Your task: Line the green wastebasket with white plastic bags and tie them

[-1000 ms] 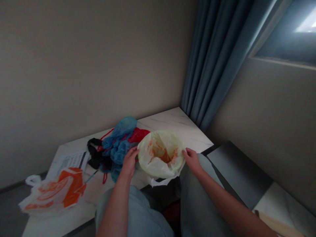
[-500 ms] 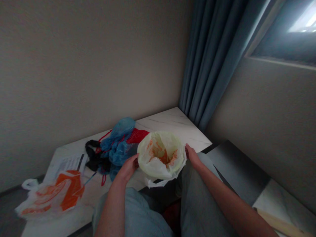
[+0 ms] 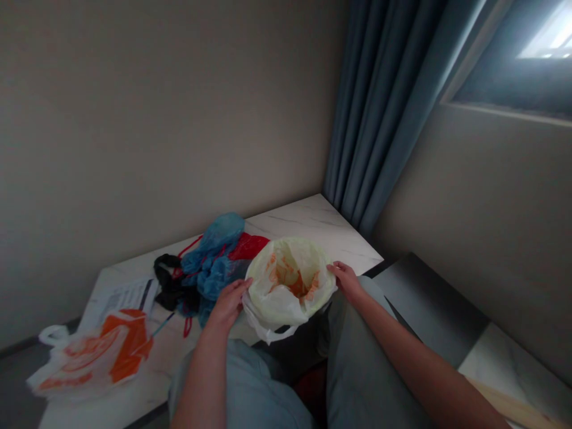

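A round, bin-like opening lined with a white plastic bag (image 3: 272,304) faces up in front of my knees. Orange print shows inside the bag, and its edge is folded outward over the pale yellowish rim, with a handle loop hanging at the front. My left hand (image 3: 230,302) is closed, pinching the bag's edge at the left of the rim. On the right side, the thumb and fingers of my right hand (image 3: 346,279) pinch the edge as well. Whatever stands beneath the bag is mostly hidden.
Left of the bag, crumpled blue plastic bags (image 3: 214,274), a red bag (image 3: 248,246) and a black bag (image 3: 172,292) lie on the marble-patterned tabletop (image 3: 308,217). A white-and-orange bag (image 3: 127,345) overlaps a printed sheet (image 3: 120,295). Blue curtains (image 3: 379,119) hang in the corner.
Both hands have shifted slightly onto the rim, fingers now showing on top of the bag's edge. The bag's left side and front handle have been drawn outward and down.
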`<state>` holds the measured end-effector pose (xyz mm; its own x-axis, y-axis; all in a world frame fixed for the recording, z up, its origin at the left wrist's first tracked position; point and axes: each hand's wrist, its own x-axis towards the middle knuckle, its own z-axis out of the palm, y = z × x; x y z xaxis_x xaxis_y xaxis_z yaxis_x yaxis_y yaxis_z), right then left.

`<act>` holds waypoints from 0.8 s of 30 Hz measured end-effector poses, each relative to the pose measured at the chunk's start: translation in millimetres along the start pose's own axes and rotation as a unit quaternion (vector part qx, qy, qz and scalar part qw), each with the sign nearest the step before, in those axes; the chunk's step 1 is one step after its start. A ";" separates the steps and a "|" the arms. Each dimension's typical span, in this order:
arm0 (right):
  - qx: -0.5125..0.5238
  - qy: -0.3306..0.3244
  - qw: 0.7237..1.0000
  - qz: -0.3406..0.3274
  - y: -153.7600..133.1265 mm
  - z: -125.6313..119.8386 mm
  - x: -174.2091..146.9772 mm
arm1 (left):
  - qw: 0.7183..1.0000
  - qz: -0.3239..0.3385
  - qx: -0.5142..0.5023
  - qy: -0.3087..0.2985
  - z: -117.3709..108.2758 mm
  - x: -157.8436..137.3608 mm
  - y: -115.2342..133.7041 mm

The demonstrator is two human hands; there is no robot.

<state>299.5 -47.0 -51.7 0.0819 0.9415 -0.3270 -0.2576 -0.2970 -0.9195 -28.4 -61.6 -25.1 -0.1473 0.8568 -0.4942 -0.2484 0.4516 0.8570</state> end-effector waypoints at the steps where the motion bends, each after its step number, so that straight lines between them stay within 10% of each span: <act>1: -0.003 -0.004 1.000 -0.003 -0.2 -0.1 0.4 | 1.000 0.011 0.008 0.007 -0.8 1.1 -1.1; 12: -0.167 0.098 0.962 -0.190 -1.7 -0.3 -15.7 | 0.985 0.157 0.036 0.066 23.0 28.1 -9.0; 24: -0.361 0.100 0.869 -0.322 6.7 7.1 -44.3 | 0.988 0.112 -0.094 0.049 36.9 29.4 6.7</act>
<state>287.3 -89.5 -41.8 0.1699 0.9241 0.3423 0.5704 0.1910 -0.7989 0.9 -24.3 -28.4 -0.3085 0.8977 -0.3146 -0.3713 0.1909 0.9087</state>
